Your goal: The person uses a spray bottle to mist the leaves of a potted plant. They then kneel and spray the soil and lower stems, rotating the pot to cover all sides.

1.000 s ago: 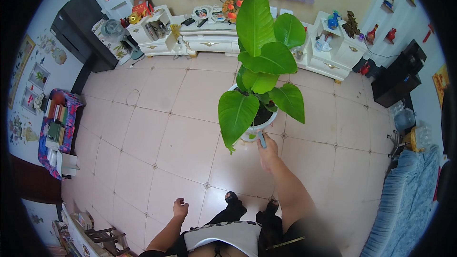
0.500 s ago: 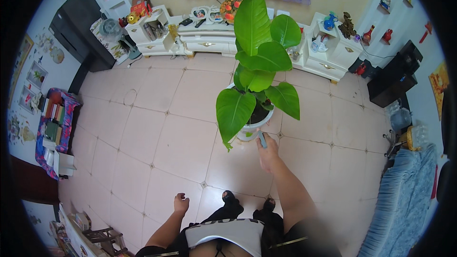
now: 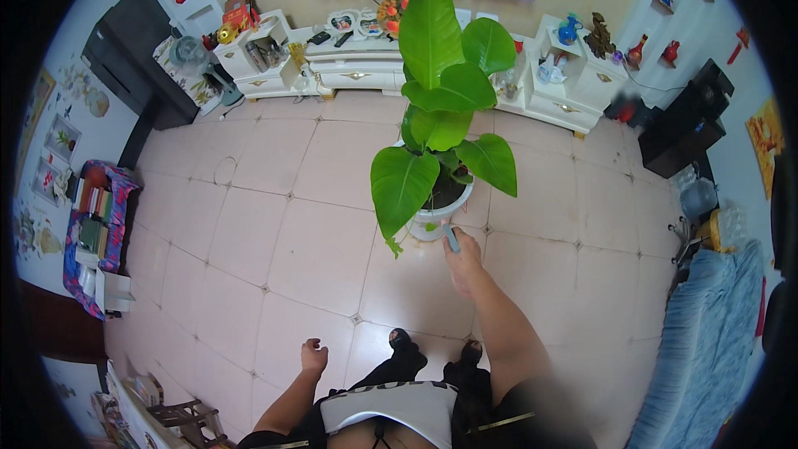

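A: Left hand [image 3: 313, 358] hangs loosely curled, holding nothing, by the hip. Right hand [image 3: 462, 259] grips a small grey tool [image 3: 451, 238], its tip just beside the white pot [image 3: 435, 218].

B: That leafy plant [image 3: 440, 108] looks top-heavy, the pot probably weighty and breakable; best grasped at the rim. It stands on glossy, likely slippery tiles [image 3: 274, 233]; white cabinets [image 3: 366, 66] line the far wall.
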Demonstrator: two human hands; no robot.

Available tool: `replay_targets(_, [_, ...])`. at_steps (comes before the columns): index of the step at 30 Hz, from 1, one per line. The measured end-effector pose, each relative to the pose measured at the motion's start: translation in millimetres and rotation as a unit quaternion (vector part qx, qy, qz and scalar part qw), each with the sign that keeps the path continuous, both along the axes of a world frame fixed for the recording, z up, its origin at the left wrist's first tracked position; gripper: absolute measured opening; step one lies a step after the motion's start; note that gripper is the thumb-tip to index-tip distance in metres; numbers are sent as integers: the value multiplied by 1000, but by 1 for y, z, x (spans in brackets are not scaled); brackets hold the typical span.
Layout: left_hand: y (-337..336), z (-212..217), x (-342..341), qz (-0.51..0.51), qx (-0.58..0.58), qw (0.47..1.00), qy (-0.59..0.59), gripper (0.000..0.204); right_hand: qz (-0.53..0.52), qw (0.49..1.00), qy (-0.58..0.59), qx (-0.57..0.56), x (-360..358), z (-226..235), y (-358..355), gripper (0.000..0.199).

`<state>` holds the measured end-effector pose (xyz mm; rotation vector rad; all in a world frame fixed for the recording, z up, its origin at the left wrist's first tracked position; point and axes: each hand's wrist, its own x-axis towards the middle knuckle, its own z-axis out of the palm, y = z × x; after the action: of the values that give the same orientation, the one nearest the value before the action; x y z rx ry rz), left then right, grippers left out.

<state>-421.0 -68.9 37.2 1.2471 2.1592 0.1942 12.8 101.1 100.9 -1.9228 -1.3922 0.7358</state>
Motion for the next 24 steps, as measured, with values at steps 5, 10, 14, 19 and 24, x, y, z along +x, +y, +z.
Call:
replay_targets(5, [-8,-11,-5,-15,13,1000,12,35,-18,998,36,47,-5,3,-8,23])
replay_targets(10, [-6,-8,1,-17,4,1000,-8,37,-19,1000,-6,1,-4,6,-7,26])
replay_targets(14, [-3,2,5,2,3,1000,-12,38,-7,999,8,49,-3,-1,-6,27])
replay_targets(19, [-8,-4,-6,-8,9,1000,3,38,-44,999,5,4,-6,3,-2,27])
replay_targets(24, [-6,-4,-8,-3,6,1000,-1,38,-43,999,13,27,-4,-6,0,28])
